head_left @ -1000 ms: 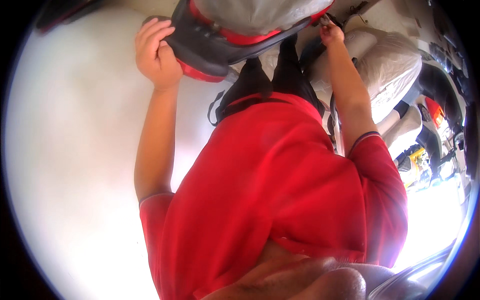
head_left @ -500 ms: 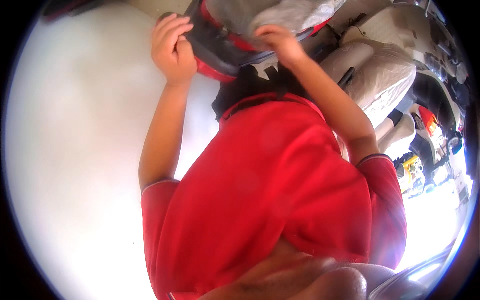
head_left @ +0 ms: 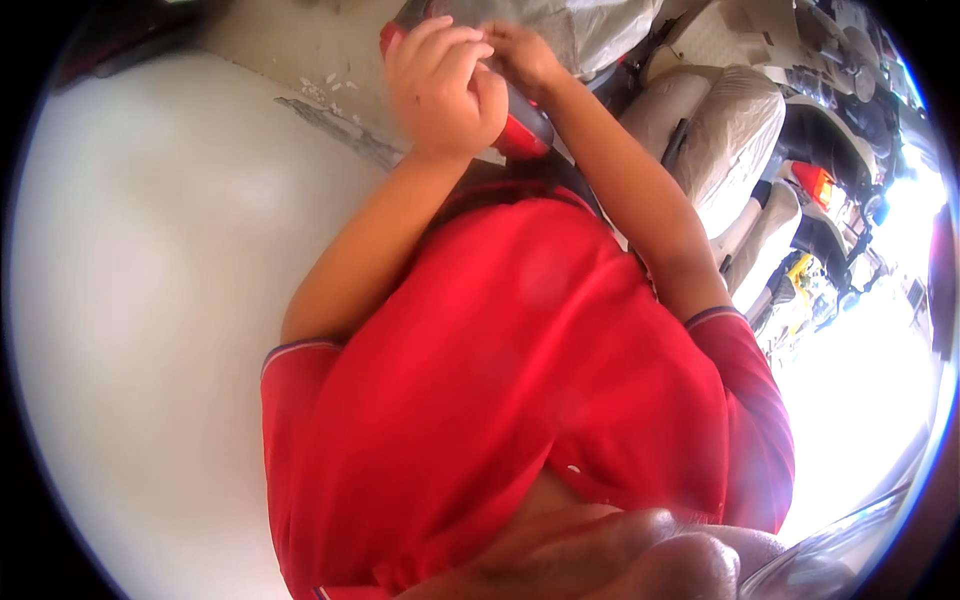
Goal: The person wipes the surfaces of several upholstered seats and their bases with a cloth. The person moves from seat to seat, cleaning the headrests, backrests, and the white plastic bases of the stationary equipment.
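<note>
My left hand (head_left: 440,95) is raised at the top centre, its back toward me, fingers bent and drawn together. My right hand (head_left: 522,62) meets it from the right with curled fingers, the fingertips of both close together. Anything between them is too small or hidden to make out. Just behind and below the hands is a red and black body panel (head_left: 525,135), apparently the rear of a scooter. Its seat (head_left: 590,30) lies under a crinkled clear plastic cover, partly hidden by my right hand.
On the right stand several scooters, one with a plastic-wrapped seat (head_left: 725,140) and another with a red and orange tail light (head_left: 813,184). A white wall (head_left: 150,300) fills the left side. A dark red shape (head_left: 120,45) sits at the upper left.
My left hand has left the black and red edge of the scooter and moved right to my right hand. The right hand has shifted slightly up and left. The view has turned a little.
</note>
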Tool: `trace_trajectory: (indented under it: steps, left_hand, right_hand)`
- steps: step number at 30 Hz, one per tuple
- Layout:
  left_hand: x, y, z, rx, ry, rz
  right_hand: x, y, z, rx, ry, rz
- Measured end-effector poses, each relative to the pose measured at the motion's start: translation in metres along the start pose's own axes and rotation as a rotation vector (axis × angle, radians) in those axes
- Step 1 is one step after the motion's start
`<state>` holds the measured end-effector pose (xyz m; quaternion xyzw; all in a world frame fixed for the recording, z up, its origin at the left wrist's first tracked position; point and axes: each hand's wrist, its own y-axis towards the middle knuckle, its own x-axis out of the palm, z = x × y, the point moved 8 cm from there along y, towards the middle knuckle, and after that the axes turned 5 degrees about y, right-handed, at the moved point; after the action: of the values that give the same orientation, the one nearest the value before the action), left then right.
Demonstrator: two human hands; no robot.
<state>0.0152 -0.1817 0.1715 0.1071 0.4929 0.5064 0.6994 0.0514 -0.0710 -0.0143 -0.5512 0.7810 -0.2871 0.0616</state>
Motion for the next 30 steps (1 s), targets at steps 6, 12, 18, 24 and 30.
trace_trajectory:
  steps: [6,12,18,24,30]
  left_hand:
    - [-0.001,-0.002,0.002,0.013,-0.007,-0.01]
    - [-0.003,0.008,0.004,0.03,0.012,-0.142]
    - [0.004,0.015,0.006,0.028,0.006,-0.255]
    - [0.003,0.025,0.008,0.066,0.092,-0.435]
    - [0.02,0.04,-0.002,0.025,-0.103,-0.848]
  right_hand:
    - [0.01,0.004,0.01,-0.238,-0.393,-0.046]
    - [-0.013,-0.055,0.05,-0.069,-0.692,-0.198]
    - [-0.056,-0.083,0.065,0.197,-0.213,0.081]
    - [-0.055,-0.095,-0.023,0.157,0.206,0.147]
    - [-0.001,-0.121,-0.1,0.016,0.304,0.087]
